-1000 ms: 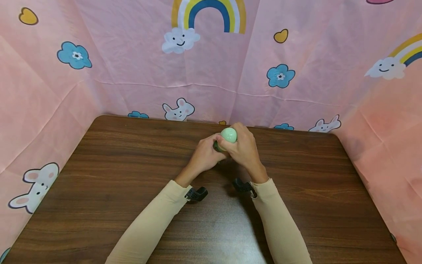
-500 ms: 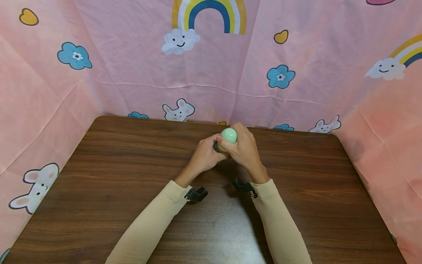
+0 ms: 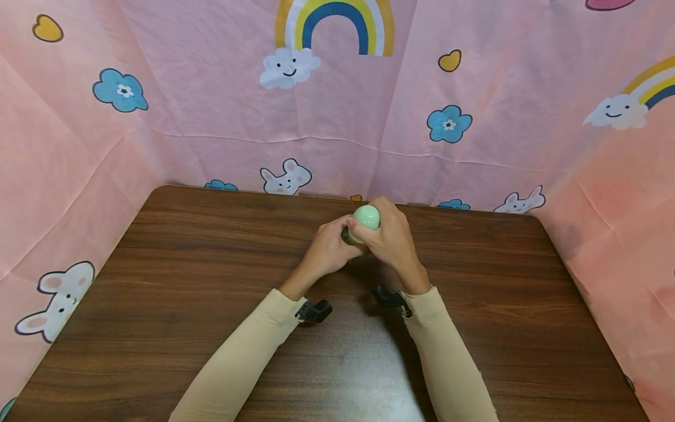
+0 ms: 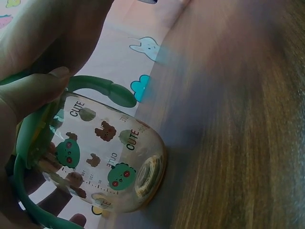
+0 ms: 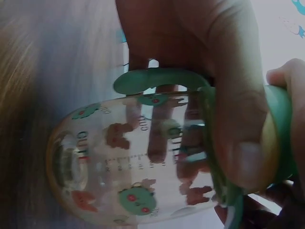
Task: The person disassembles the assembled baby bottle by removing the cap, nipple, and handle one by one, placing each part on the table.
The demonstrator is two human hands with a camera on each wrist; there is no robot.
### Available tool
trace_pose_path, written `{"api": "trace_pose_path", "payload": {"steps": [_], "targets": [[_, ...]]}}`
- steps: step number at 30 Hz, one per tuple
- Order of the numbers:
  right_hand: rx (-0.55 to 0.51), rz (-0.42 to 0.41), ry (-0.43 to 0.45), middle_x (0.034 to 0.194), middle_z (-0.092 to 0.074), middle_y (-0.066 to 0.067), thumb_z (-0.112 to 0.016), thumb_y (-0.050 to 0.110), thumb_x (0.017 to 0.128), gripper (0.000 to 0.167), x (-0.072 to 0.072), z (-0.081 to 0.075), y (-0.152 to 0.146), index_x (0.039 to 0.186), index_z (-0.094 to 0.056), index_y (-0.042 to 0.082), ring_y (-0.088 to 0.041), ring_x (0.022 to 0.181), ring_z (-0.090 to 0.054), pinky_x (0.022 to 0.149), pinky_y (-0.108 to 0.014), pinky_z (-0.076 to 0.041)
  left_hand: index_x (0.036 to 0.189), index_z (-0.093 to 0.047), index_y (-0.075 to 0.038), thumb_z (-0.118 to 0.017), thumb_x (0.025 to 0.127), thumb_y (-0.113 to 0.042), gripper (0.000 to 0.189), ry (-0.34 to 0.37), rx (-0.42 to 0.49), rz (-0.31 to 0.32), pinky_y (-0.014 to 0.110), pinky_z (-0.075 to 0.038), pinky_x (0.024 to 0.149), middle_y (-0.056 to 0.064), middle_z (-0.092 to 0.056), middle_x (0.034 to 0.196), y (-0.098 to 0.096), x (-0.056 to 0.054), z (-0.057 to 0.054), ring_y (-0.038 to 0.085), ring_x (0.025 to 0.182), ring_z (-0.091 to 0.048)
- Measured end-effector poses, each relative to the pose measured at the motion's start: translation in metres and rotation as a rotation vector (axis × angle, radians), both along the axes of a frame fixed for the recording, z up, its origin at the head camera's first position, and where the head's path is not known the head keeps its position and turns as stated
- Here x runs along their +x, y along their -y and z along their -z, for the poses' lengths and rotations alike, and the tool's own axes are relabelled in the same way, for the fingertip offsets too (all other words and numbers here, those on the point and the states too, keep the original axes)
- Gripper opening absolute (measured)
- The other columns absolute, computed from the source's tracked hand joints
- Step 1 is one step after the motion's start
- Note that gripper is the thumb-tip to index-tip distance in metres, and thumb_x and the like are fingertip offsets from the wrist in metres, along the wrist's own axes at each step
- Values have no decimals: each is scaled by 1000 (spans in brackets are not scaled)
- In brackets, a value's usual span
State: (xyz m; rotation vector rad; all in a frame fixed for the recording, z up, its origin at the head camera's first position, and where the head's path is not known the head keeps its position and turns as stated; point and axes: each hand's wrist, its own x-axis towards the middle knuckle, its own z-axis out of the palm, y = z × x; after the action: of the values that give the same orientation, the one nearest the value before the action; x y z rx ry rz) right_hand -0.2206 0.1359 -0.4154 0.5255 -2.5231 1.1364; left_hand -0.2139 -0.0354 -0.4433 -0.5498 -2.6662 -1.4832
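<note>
Both hands hold one baby bottle upright near the back of the table. Its clear body (image 4: 114, 152) bears printed cartoon animals, the word CUTE and a measuring scale; green side handles (image 5: 155, 80) join at the collar. In the head view only its pale green domed cap (image 3: 366, 216) and some darker green below show. My left hand (image 3: 331, 246) grips the collar and upper body, its thumb (image 5: 243, 157) across the front and fingers behind. My right hand (image 3: 392, 240) curls round the cap, its thumb over the near side. The bottle's base stands close over the tabletop.
The dark wood-grain table (image 3: 211, 264) spreads out on all sides of the arms. A pink cloth (image 3: 343, 99) printed with rainbows, clouds and rabbits hangs behind the table and along both sides. Each sleeved wrist carries a black camera mount (image 3: 314, 310).
Both hands and the bottle hold nearly the same place across the frames. The whole head view shifts down by a few pixels.
</note>
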Motion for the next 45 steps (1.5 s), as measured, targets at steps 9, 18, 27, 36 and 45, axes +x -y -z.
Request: {"api": "trace_pose_path", "payload": {"steps": [9,18,27,36,45], "targets": [[-33,8,111,111,-67,-8,-90,50,89,55,3,-1,-4,117,-70,8,-27,93,-64,77,-46,-54,142,-70,-4,-91,88,-11,59,-28,22,5,50,-59,96,13,-76,128,-1,1,1,30,108,-72],[-4,-162,141,127,-65,-9,-98,30,85,67,3,-13,-30,138,-67,6,-26,107,-65,89,-47,-57,148,-64,0,-88,94,-19,62,-8,-14,0,54,-58,97,16,-74,130,0,0,1,34,113,-72],[38,-218,136,121,-66,-13,-101,21,82,71,1,-14,-42,139,-65,0,-29,105,-67,91,-47,-59,149,-64,0,-89,94,-27,66,-5,-28,-8,53,-58,94,16,-74,132,1,0,0,33,112,-71],[34,-208,111,118,-67,-12,-102,21,80,67,2,-12,-41,134,-67,1,-30,99,-69,87,-50,-60,148,-64,-1,-92,91,-27,68,-7,-50,-14,53,-57,97,15,-74,132,0,-1,0,34,116,-70],[39,-230,86,118,-68,-13,-100,19,82,66,2,-11,-39,135,-67,0,-31,100,-70,87,-55,-61,148,-65,-1,-92,91,-25,68,0,-48,-14,52,-58,96,15,-74,132,0,-1,1,33,114,-71]]}}
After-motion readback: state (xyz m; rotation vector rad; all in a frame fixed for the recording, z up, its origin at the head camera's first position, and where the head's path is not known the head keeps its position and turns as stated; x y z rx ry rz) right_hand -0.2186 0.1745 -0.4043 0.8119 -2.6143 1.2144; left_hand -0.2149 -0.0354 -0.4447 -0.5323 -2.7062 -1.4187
